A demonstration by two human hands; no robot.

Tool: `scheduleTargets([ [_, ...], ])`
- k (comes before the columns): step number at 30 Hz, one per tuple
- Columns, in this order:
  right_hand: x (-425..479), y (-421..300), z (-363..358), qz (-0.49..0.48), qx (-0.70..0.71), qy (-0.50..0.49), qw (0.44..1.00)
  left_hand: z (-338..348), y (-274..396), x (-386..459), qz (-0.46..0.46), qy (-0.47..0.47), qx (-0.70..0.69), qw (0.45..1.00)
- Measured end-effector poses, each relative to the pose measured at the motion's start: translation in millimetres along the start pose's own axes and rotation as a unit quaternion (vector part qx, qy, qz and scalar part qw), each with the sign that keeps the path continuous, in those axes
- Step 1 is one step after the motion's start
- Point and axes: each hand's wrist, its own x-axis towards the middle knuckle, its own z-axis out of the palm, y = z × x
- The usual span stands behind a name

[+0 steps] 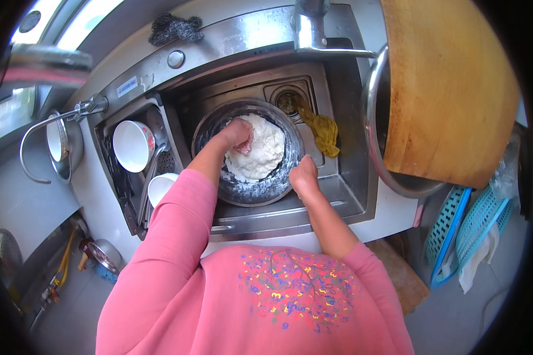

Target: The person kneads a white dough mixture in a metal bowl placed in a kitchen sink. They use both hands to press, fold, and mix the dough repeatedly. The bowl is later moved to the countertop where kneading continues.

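Observation:
A round metal basin (266, 202) sits in the sink, its inner wall smeared with white flour. A rough, lumpy mass of white dough (264, 148) lies in it. My left hand (239, 134) is on the dough's left side, its fingers curled and pressed against it; whether any dough is inside the curl is hidden. At the basin's right edge, my right hand (305, 174) grips the rim, its thumb side up.
A steel sink (344, 191) surrounds the basin, with a yellow-brown cloth (325, 133) by the drain. White bowls (131, 146) and utensils fill the left compartment. The faucet (310, 31) overhangs the back. A wooden board (444, 93) rests over a large metal basin (373, 106) at right.

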Motion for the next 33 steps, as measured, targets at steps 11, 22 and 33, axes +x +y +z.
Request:
scheduleTargets([
  [11, -2, -9, -9, 0.026, 0.019, -0.035, 0.999, 35, -23, -83, 0.106, 0.03, -0.064, 0.992],
  [22, 0, 0, -5, 0.03, 0.009, -0.035, 0.999, 51, -61, -18, -0.034, -0.028, 0.233, 0.972],
  [33, 5, 5, 1, -0.009, 0.019, -0.018, 1.0, 29, -57, -16, -0.045, -0.184, 0.13, 0.973],
])
